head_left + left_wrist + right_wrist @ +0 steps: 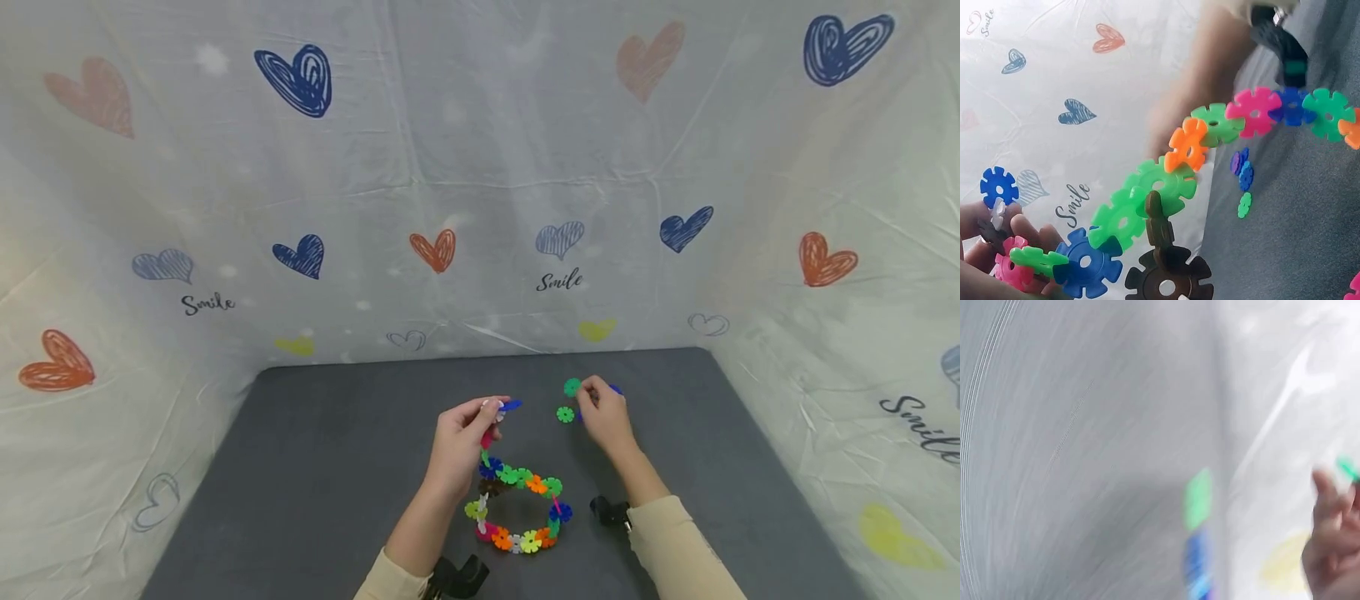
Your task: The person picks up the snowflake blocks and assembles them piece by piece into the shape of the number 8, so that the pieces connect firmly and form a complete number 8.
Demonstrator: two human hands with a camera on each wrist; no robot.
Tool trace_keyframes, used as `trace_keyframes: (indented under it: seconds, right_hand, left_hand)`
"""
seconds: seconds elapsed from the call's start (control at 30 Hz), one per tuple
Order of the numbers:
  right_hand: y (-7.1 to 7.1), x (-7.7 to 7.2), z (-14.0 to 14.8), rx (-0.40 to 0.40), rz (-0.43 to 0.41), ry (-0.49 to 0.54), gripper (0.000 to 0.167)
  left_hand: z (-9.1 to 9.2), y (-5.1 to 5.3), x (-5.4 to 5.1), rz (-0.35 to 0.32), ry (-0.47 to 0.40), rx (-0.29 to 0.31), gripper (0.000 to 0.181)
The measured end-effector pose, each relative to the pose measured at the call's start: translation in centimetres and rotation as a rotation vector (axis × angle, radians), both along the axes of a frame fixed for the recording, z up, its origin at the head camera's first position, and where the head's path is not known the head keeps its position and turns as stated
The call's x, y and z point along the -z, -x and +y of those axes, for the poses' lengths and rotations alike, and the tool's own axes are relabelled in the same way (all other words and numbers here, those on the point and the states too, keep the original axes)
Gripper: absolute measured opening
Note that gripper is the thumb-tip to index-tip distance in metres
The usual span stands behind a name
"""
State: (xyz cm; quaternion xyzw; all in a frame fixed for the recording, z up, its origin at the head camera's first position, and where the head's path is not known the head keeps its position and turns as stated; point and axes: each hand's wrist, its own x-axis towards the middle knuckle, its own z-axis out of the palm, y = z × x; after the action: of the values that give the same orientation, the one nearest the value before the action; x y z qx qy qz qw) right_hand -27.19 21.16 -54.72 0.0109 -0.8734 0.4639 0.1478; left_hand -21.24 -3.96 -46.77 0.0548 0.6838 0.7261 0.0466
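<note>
My left hand (453,446) pinches the upper end of a chain of notched plastic discs (528,542). A blue disc (999,187) forms its tip, with a white disc (999,214) joined just below the blue one. The linked discs, in green, orange, pink, brown and other colours, curve into a ring lying partly on the table. To the right, my right hand (606,417) pinches a green disc (572,387) at its fingertips. That hand is blurred in the right wrist view, where only an edge of its green disc (1347,467) shows.
Loose on the dark grey table (337,467) lie another green disc (565,415) and several blue and purple discs (1245,176), partly hidden by my right hand in the head view. A white cloth printed with hearts (480,167) surrounds the back and sides.
</note>
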Motion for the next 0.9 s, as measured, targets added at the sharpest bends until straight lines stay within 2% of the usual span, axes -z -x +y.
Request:
trace_keyframes:
  seconds: [0.07,0.13,0.2,0.27,0.37,0.5,0.67,0.9]
  right_hand:
    - [-1.4,-1.9,-1.0,-0.133,0.072,0.177,0.018]
    - [-3.0,-3.6,-2.1,-0.301,0.155,0.292,0.018]
    - [-4.3,-5.1,-2.9,-0.438,0.263,0.296,0.015]
    - [-5.2,-6.2,-3.6,-0.519,0.368,0.237,0.017]
    - [-5.8,-6.8,-4.1,-0.516,0.483,0.128,0.024]
    - [-6.1,-6.8,-4.3,-0.456,0.539,0.087,0.026]
    - [-6.5,-6.8,-3.9,-0.441,0.556,0.081,0.028]
    - [-6.5,-6.7,-4.2,-0.447,0.557,0.086,0.026]
  left_hand:
    - [0.0,-0.1,0.0,0.011,0.012,0.004,0.034]
    - [0.0,-0.1,0.1,0.034,0.033,0.006,0.032]
    - [0.0,-0.2,0.1,0.084,0.078,0.011,0.03]
    - [0.1,-0.2,0.2,0.14,0.124,0.018,0.029]
    - [0.1,-0.3,0.2,0.216,0.195,0.033,0.028]
    - [0.1,-0.5,0.1,0.255,0.237,0.037,0.028]
    - [0.2,-0.7,0.0,0.281,0.221,0.022,0.028]
    - [0.2,-0.8,-0.3,0.248,0.171,0.045,0.027]
